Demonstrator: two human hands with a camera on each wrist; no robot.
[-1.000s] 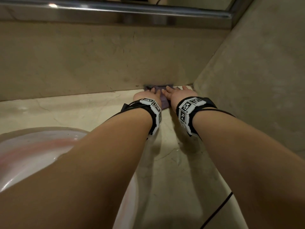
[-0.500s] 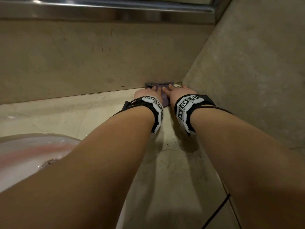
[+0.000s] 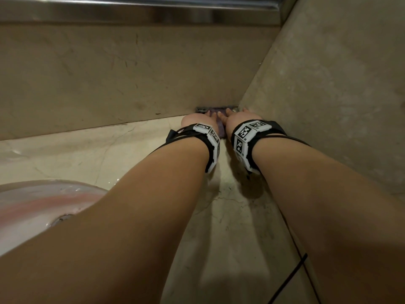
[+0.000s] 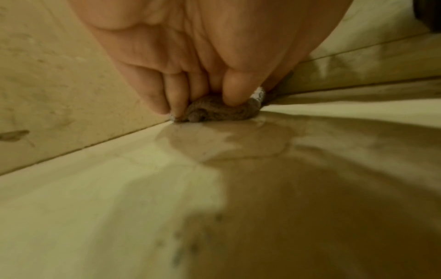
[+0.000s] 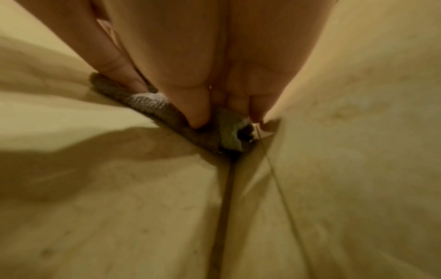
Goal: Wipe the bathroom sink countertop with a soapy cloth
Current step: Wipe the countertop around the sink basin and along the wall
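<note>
A greyish-purple cloth (image 3: 219, 112) with white suds lies on the beige marble countertop (image 3: 109, 154), pushed into the back right corner where the two walls meet. My left hand (image 3: 198, 120) and right hand (image 3: 241, 118) lie side by side on it, fingers stretched forward and pressing down. In the left wrist view the left hand (image 4: 198, 88) presses the bunched cloth (image 4: 222, 111) against the back wall, with a wet film in front of it. In the right wrist view the right hand (image 5: 214, 105) pins the cloth (image 5: 167, 111) next to the side wall.
The white sink basin (image 3: 32, 207) sits at the lower left under my left forearm. A stone back wall (image 3: 109, 73) and side wall (image 3: 339, 95) close off the corner. A metal ledge (image 3: 131, 9) runs along the top. A black cable (image 3: 291, 279) hangs at the front right.
Both hands have slid the cloth to the right along the back wall, and it now reaches the corner by the side wall.
</note>
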